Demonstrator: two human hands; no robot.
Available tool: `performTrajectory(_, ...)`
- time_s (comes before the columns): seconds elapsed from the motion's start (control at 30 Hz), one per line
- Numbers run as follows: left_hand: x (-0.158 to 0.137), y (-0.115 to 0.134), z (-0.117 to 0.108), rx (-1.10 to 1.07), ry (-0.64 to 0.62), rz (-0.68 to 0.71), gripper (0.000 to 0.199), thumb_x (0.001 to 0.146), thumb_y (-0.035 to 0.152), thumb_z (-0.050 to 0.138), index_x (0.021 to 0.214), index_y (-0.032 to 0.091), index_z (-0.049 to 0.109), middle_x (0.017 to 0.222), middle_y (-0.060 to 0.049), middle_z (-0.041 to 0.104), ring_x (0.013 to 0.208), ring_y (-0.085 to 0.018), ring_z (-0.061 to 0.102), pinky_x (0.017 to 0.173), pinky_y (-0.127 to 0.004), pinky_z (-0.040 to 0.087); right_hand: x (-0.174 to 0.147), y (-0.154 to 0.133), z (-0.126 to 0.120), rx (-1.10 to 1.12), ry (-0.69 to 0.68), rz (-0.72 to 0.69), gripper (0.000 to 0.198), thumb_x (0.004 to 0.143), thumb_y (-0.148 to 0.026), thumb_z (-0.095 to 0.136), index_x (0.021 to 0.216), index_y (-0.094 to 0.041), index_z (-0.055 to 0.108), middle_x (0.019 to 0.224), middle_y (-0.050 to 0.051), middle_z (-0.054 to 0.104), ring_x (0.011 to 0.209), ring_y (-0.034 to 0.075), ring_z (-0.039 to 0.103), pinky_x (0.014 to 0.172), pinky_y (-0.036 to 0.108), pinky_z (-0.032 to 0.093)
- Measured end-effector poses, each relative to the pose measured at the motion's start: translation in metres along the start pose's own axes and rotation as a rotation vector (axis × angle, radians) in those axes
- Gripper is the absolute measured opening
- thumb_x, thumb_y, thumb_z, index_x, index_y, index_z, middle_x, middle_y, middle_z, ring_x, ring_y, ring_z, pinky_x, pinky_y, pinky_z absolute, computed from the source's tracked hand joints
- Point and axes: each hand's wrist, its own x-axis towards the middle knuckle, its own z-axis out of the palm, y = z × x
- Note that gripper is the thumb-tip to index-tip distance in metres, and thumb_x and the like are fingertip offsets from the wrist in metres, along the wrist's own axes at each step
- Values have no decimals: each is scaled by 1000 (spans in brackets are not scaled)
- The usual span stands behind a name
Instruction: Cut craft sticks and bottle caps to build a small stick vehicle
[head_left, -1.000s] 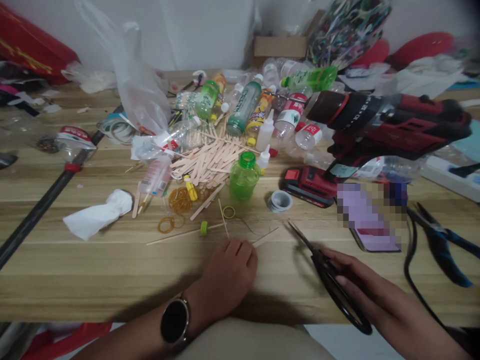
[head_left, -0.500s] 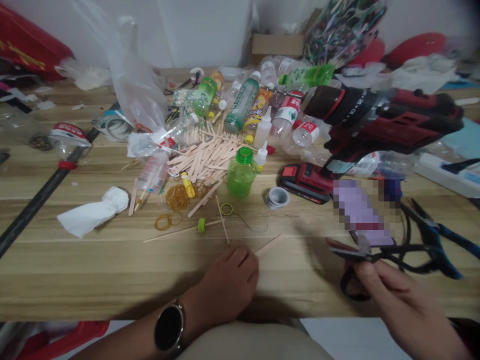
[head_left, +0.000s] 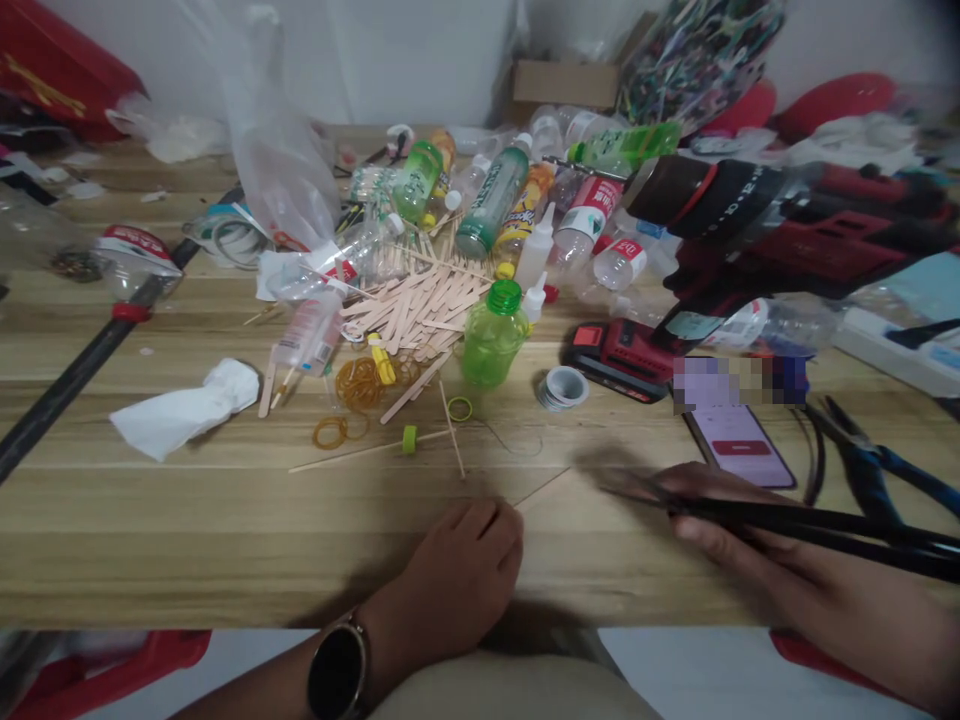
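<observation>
My left hand point(head_left: 471, 562), with a dark watch point(head_left: 337, 670) at its wrist, rests closed near the table's front edge. A thin wooden stick point(head_left: 545, 484) sticks out of its fingers toward the right. To the right, my right hand point(head_left: 750, 545) is closed on black-handled scissors point(head_left: 739, 510), whose blurred blades point left toward the stick, apart from it. Beyond my left hand lie a slim stick point(head_left: 453, 432), another stick with a green cap ring point(head_left: 409, 439) on it, and a loose green ring point(head_left: 460, 408). A green bottle point(head_left: 495, 340) stands uncapped behind them.
A red-black cordless drill point(head_left: 787, 225) stands at right, beside a grey spool point(head_left: 562, 387), a phone point(head_left: 750, 445) and blue-handled pliers point(head_left: 862, 470). Wooden sticks point(head_left: 420, 305), rubber bands point(head_left: 360, 385) and bottles crowd the middle. A tissue point(head_left: 191, 405) and dark pipe point(head_left: 75, 385) lie left.
My right hand has moved left and turned the scissors, bringing the blades nearer the stick. The stick in my left hand now shows narrower. The view has shifted slightly.
</observation>
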Motion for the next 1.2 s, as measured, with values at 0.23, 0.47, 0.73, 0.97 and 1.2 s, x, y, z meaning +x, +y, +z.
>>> performTrajectory(0.23,-5,6,6,-5,53,-44,32,96,15,50,124,4,58,120,-16,65,106,-26,59,89,-36,53,16,-19,1,-191,-210,-302,35,94,-11,40,101,-25,72,96,3,75,80,21,73,64,29,60)
performTrajectory(0.47,-26,1,-2,-25,242,-157,34,103,12,32,121,8,60,114,-11,71,101,-21,65,88,-31,57,30,-38,7,-743,-229,-582,37,71,7,51,93,-19,66,72,1,62,61,19,55,53,31,36)
performTrajectory(0.73,-30,-6,3,-134,379,-176,32,106,17,31,108,10,62,102,-7,73,93,-18,66,82,-30,59,38,-46,14,-754,-260,-634,36,63,5,48,87,-20,59,74,2,60,63,21,48,57,33,29)
performTrajectory(0.97,-29,-5,5,-210,343,-205,30,106,16,33,107,11,63,102,-7,72,94,-18,65,83,-31,58,42,-47,16,-745,-260,-635,33,62,4,48,82,-20,58,69,2,57,60,21,45,56,34,26)
performTrajectory(1.2,-27,-8,4,-234,348,-209,31,106,17,33,104,11,64,100,-7,72,90,-17,65,81,-29,57,47,-47,18,-755,-268,-643,31,61,3,50,81,-20,59,68,2,56,60,22,47,55,34,28)
